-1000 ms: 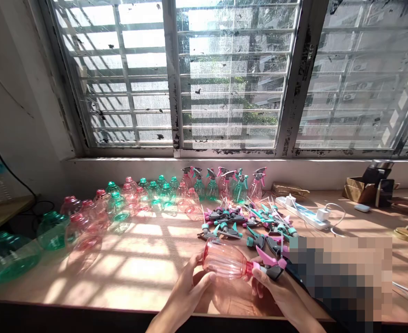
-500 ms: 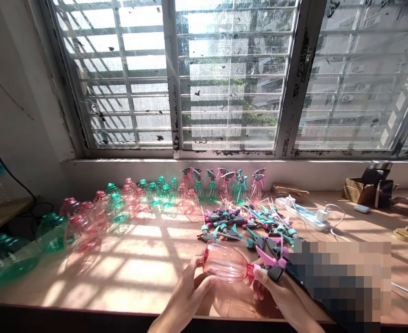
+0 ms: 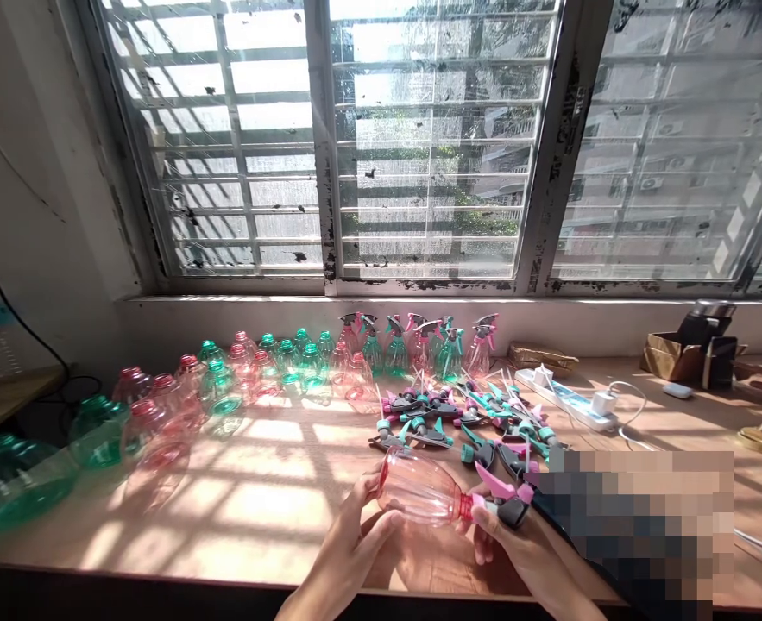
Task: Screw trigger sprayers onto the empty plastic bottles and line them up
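A clear pink spray bottle lies sideways in my hands above the table's front edge. My left hand is wrapped round its base end. At the neck, my right hand pinches the pink collar of a trigger sprayer, whose body is dark grey with a pink trigger. The sprayer sits against the bottle's mouth; its threads are hidden by the collar and fingers. Just beyond the bottle lies a pile of loose trigger sprayers in pink, teal and grey, with thin tubes.
Several open pink and green bottles stand at the left. Bottles with sprayers fitted line the wall below the window. A white power strip, a cardboard box and a blurred-out dark object are on the right.
The sprayer's trigger has turned slightly about the bottle's neck under my right fingers. The bottle and my left hand hold almost the same place.
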`<state>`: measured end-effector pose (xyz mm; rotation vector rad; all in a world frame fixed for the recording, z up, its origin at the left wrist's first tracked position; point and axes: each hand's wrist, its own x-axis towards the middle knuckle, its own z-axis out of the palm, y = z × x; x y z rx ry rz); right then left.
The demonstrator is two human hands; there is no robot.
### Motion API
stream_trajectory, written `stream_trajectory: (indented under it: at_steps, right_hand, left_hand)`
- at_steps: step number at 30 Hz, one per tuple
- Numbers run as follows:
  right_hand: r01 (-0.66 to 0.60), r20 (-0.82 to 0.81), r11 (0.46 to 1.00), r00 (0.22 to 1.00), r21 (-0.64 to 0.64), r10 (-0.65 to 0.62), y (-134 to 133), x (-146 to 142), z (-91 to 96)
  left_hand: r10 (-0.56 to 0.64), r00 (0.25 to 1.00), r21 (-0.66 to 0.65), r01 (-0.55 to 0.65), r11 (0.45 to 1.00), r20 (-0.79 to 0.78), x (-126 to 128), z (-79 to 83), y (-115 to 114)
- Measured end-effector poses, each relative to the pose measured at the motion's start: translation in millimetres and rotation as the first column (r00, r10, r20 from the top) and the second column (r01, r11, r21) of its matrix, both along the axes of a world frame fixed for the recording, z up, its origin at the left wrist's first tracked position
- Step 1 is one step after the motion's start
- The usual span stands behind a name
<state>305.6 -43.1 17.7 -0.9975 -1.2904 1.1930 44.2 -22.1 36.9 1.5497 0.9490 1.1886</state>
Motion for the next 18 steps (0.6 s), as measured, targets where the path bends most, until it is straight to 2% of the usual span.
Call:
stream_trajectory:
  at_steps: [4, 9, 12, 18]
  right_hand:
    - [-0.011, 0.031, 0.999, 0.999, -0.038, 0.012, 3.3, 2.0, -6.1]
    - [0.063, 0.022, 0.997, 0.998, -0.039, -0.062, 5.5, 0.7, -8.5]
    - [0.066, 0.010, 0.998, 0.998, -0.021, -0.066, 6.0, 0.8, -8.0]
    - [0.081, 0.026, 0.996, 0.996, -0.047, -0.080, 6.8, 3.3, -12.6]
  left_hand:
    - [-0.003, 0.993, 0.057, 0.009, 0.998, -0.116, -4.9, 8.1, 1.5]
    - [-0.028, 0.995, 0.073, 0.035, 0.997, -0.093, -6.9, 1.7, 7.9]
    - [-0.050, 0.996, 0.087, 0.056, 0.995, -0.073, -6.9, -3.8, 9.1]
    - [-0.079, 0.997, 0.012, 0.079, 0.997, -0.026, -3.7, -7.2, 6.6]
